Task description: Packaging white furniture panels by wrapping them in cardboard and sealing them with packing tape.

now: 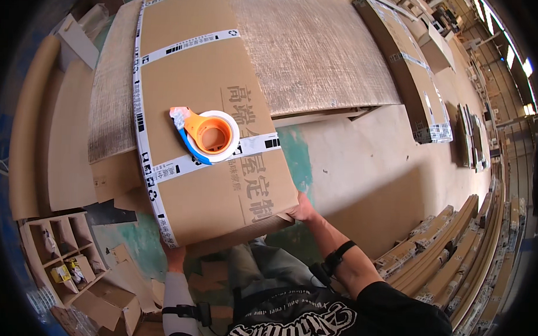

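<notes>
A long brown cardboard box (pixel 201 77), banded with white printed tape, lies lengthwise in front of me on a table. On its top rests an orange tape dispenser (pixel 212 134) with a roll of white tape and a blue edge. My right hand (pixel 303 209) grips the near right corner, thumb on the side and fingers partly tucked beneath. At the near left corner, my left hand (pixel 174 257) holds the box from below; most of its fingers are hidden. The near end of the box juts past the table toward my body.
The table (pixel 320 51) has a wrinkled brown covering. Another taped carton (pixel 411 72) lies on its right side. Long wrapped packages (pixel 450 245) are stacked at right. A compartmented shelf (pixel 59 249) and open cartons (pixel 107 304) stand at lower left, below a tall paper roll (pixel 33 130).
</notes>
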Demonstrator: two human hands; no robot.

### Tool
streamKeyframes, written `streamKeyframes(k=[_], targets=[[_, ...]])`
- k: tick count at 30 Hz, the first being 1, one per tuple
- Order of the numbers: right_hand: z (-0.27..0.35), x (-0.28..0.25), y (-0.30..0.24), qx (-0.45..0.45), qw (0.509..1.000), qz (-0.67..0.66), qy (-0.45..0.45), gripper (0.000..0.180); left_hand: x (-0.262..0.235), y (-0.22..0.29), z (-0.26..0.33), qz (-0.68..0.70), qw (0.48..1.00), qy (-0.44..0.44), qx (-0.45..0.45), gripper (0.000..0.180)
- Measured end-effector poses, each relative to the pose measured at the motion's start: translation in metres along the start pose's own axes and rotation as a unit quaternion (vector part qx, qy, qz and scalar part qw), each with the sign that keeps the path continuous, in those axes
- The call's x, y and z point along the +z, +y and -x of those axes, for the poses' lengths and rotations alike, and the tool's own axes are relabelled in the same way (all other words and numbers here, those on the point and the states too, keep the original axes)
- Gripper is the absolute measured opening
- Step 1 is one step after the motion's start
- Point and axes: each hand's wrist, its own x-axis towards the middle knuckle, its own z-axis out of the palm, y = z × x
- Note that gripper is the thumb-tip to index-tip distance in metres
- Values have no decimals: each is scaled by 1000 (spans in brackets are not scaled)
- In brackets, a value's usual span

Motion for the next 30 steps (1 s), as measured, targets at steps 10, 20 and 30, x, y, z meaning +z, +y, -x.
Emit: streamKeyframes(k=[10, 20, 30], targets=[[17, 6, -15, 382, 849, -361, 59, 17, 1, 73, 15, 604, 655, -24, -454, 38], [46, 45, -112, 360, 670, -636, 126, 55, -24, 131, 9, 634, 588, -7, -502, 31], [32, 27, -139, 302, 670, -675, 66, 100, -12, 285, -44, -41, 875, -351, 329, 70]])
